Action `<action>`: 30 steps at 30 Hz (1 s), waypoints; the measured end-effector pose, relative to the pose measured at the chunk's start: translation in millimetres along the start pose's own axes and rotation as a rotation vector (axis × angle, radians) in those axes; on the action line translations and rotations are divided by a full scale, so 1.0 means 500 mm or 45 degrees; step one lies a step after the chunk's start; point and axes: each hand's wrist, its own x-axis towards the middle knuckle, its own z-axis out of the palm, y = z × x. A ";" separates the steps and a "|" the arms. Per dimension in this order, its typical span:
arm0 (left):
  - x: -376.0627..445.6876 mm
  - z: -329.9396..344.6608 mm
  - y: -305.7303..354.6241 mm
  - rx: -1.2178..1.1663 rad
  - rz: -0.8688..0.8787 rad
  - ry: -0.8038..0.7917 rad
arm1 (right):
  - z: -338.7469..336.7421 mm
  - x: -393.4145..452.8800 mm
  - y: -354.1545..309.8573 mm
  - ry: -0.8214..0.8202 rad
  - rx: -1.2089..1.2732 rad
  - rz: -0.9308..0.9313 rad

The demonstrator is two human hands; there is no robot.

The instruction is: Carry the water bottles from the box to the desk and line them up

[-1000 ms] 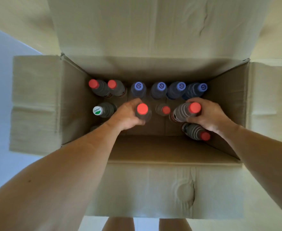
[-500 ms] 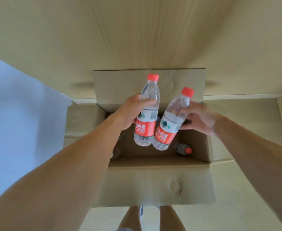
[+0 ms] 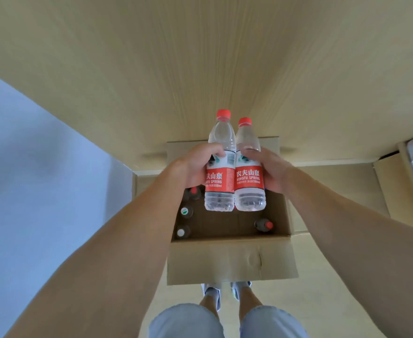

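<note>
Above the open cardboard box, the left hand and the right hand each hold one upright red-capped water bottle in a closed grip, the two bottles touching side by side.

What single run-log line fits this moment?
left hand: holds bottle | right hand: holds second bottle | both above box

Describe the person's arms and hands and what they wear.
Both forearms are bare, with no sleeves in view. The left hand and right hand wear no gloves; no rings, watch or bracelet show. Below are light blue shorts and pale shoes.
</note>
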 end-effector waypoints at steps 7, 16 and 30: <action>-0.062 0.036 0.051 -0.062 0.101 0.178 | 0.032 -0.084 -0.039 0.060 0.108 -0.007; -0.108 0.098 0.103 0.033 0.092 0.109 | 0.038 -0.187 -0.059 0.089 0.268 -0.074; -0.122 0.415 0.065 0.231 0.075 -0.255 | -0.181 -0.470 0.013 0.370 0.383 -0.216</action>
